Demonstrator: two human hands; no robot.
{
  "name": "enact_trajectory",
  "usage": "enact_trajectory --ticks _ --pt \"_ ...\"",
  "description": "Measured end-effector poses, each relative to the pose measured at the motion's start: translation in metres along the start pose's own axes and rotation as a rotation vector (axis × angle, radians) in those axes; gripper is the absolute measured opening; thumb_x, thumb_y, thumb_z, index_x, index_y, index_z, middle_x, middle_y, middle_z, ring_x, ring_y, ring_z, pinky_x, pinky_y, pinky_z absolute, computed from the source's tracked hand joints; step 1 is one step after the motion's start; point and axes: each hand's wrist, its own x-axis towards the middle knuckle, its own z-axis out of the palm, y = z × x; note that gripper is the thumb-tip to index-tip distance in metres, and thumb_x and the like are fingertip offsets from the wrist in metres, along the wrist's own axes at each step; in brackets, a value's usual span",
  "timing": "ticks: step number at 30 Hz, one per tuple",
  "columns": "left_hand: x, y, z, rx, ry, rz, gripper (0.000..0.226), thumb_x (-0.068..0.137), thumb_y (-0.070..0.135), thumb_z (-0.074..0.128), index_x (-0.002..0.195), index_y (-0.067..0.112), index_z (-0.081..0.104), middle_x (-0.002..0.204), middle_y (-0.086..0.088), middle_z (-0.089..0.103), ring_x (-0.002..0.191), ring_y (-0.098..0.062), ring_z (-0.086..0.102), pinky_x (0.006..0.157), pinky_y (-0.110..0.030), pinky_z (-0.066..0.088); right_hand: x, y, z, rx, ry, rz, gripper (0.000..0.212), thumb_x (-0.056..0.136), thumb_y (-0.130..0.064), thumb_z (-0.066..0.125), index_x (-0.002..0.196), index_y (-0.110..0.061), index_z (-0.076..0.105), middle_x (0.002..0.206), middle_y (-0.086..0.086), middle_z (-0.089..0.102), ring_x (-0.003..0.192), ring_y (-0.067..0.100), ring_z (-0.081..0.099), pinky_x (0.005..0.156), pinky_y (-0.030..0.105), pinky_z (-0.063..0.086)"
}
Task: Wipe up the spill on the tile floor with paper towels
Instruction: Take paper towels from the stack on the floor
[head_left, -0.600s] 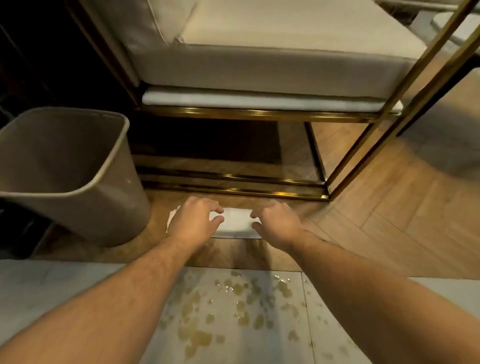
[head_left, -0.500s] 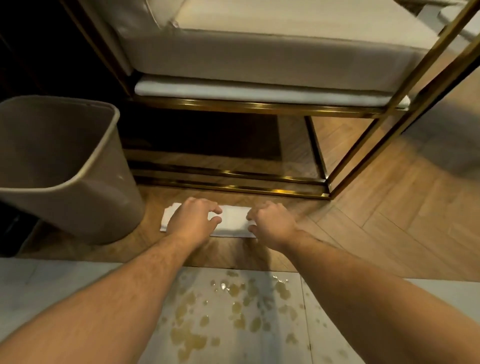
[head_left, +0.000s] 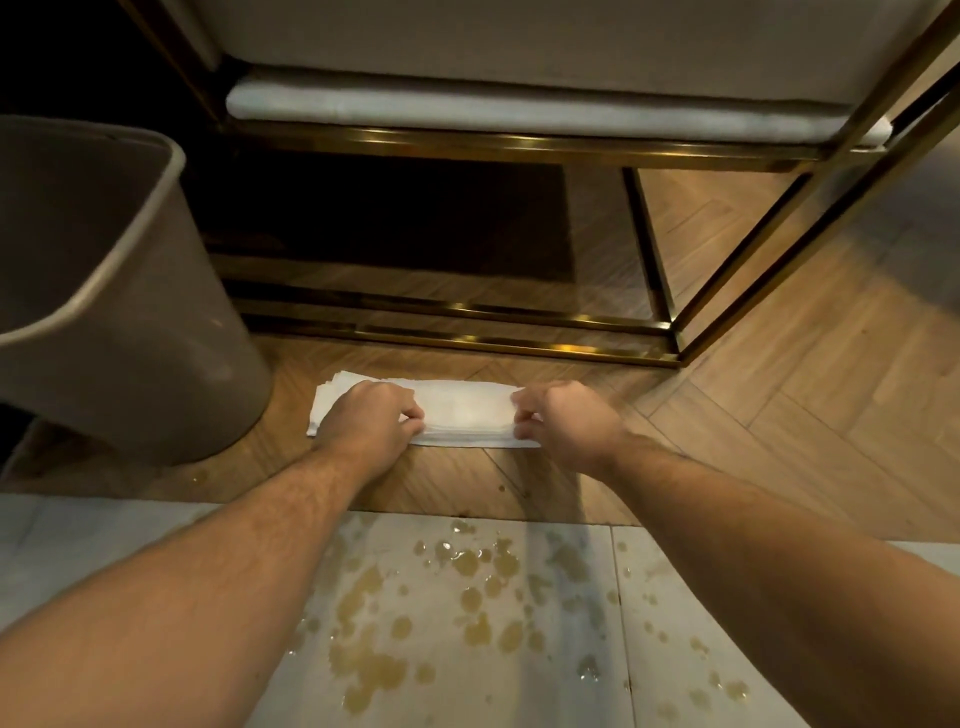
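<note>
A folded stack of paper towels (head_left: 467, 413) lies on the wood floor (head_left: 779, 415) just in front of the gold frame (head_left: 457, 340) of a cushioned seat, within reach but clear of the wet. Both hands pinch it: the left hand (head_left: 371, 418) closed on its left part, the right hand (head_left: 563, 423) on its right end, probably to lift it. The yellowish spill (head_left: 467, 597) spreads over the pale tile (head_left: 104, 545) nearer the person, not yet wiped. A bin (head_left: 119, 312) stands at the left, handy for used towels.
</note>
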Motion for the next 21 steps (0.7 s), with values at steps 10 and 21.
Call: enact_trajectory --ticks 10,21 --pt "0.002 0.005 -0.011 0.014 0.073 0.063 0.007 0.089 0.025 0.071 0.089 0.024 0.078 0.103 0.003 0.069 0.093 -0.011 0.051 0.076 -0.029 0.044 -0.004 -0.006 0.007 -0.059 0.14 -0.039 0.02 0.098 -0.034 0.062 0.113 -0.022 0.067 0.114 0.001 0.068 0.104 0.02 0.062 0.088 0.033 0.052" --pt "-0.016 0.022 -0.035 -0.042 0.292 0.31 0.008 0.095 0.028 0.06 0.1 0.025 0.066 0.097 0.01 0.057 0.094 -0.009 0.049 0.071 -0.027 0.043 -0.009 -0.036 -0.001 0.035 0.436 -0.033 0.028 0.1 -0.035 0.061 0.126 -0.026 0.065 0.11 -0.001 0.064 0.101 0.019 0.057 0.082 0.033 0.048"
